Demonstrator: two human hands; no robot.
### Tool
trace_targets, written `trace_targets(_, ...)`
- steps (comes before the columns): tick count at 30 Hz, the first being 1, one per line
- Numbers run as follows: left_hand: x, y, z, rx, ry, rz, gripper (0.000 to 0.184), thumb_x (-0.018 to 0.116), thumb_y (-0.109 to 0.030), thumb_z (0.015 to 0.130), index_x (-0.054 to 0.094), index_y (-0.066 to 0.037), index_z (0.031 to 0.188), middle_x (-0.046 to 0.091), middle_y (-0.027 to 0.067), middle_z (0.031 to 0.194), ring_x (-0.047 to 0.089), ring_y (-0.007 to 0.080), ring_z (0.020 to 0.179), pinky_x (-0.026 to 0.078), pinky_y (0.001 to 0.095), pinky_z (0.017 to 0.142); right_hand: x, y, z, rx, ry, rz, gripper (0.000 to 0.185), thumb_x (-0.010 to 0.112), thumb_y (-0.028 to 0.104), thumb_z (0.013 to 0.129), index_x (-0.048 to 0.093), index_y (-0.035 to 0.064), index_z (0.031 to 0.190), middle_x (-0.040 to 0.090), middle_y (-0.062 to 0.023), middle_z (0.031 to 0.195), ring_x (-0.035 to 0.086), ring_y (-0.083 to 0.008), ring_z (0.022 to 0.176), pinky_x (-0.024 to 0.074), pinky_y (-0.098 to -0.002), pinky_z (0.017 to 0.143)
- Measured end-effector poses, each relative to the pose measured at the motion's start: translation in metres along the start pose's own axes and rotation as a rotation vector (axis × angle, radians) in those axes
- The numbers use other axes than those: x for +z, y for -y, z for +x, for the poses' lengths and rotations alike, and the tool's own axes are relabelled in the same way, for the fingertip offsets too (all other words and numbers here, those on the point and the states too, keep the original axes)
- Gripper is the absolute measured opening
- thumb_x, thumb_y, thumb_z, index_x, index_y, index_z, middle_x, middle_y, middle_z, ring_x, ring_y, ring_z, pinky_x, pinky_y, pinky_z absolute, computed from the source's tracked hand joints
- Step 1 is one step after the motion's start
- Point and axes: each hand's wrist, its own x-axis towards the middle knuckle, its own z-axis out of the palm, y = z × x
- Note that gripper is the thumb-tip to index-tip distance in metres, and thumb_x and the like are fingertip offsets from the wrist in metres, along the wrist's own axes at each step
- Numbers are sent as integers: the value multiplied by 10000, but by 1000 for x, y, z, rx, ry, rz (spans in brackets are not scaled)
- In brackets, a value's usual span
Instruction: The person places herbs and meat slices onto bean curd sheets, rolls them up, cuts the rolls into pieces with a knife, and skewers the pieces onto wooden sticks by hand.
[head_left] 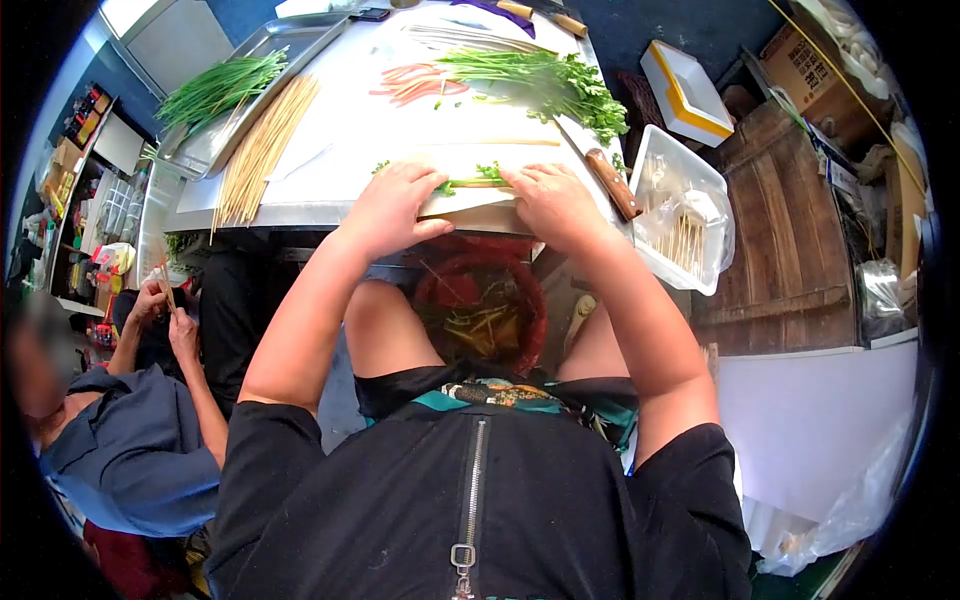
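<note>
At the near edge of the white table (345,140), we have both hands over a pale sheet (470,208), with green herbs (482,181) along it between our hands. Our left hand (398,205) is at the left part, its fingers bent and its thumb spread toward us; we cannot tell whether it pinches the sheet. Our right hand (552,200) has its fingers curved over the right part, and how firmly they close on anything we cannot tell.

To our left, a shallow metal tray (200,155) holds long, thin green stalks (222,88), some reaching over its rim. A fan of wooden sticks (262,150) lies just beside it, their near ends past the table edge. At the right corner, a white plastic tub (655,160) holds more thin sticks (683,242) and some clear plastic (688,200). Behind it is a white box with a yellow band (690,90). Below the table, between our knees, a red basin (530,310) holds yellowish and dark matter, too dim to make out.

Farther across the table lie reddish strips (412,84) and a leafy green bunch (560,85), with a wooden-handled knife (612,183) near our right hand. At left, another person (150,440) holds thin sticks.
</note>
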Motion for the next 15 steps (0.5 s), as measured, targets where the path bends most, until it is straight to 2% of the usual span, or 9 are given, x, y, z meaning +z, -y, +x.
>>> trace_targets(4,9,5,1,37,-49,107,485,705,-227,833,588,-53,1271,617,178,1217,558,360,1162,416,459,1043,-7,-2,7,92,77,29,430,587,85,824,607,48,1252,679,-172,1080,623,-320,1074,480,-412,935)
trace_targets(6,11,11,4,15,-9,99,404,650,-153,879,595,-82,1273,664,164,1094,609,348,1069,456,450,980,-8,-2,7,150,136,64,414,600,89,839,609,52,1251,678,-169,1067,628,-324,1057,494,-408,916)
trace_targets(8,12,12,6,-25,-41,41,364,643,-142,893,613,-88,1252,673,161,1043,624,348,1022,474,437,942,-6,-8,2,81,-105,279,407,636,87,843,611,58,1248,672,-158,1054,630,-338,1026,500,-410,905)
trace_targets(10,13,15,11,-59,-77,-17,326,635,-131,907,631,-95,1231,683,158,993,639,348,976,491,424,903,-6,-16,4,114,-96,303,368,667,80,829,643,46,1194,664,-153,1060,627,-345,1014,497,-413,907)
trace_targets(12,13,20,13,-107,-118,-156,262,641,-159,924,668,-91,1176,680,164,975,640,350,930,508,397,849,-8,-23,7,48,19,292,286,670,115,840,681,37,1115,660,-162,1050,625,-352,994,497,-418,892)
trace_targets(15,9,21,20,-151,-99,-239,230,659,-188,905,698,-68,1097,690,161,993,648,352,935,516,391,847,-10,-21,12,75,44,261,219,673,157,848,711,30,1023,666,-167,1015,622,-359,976,496,-426,872)
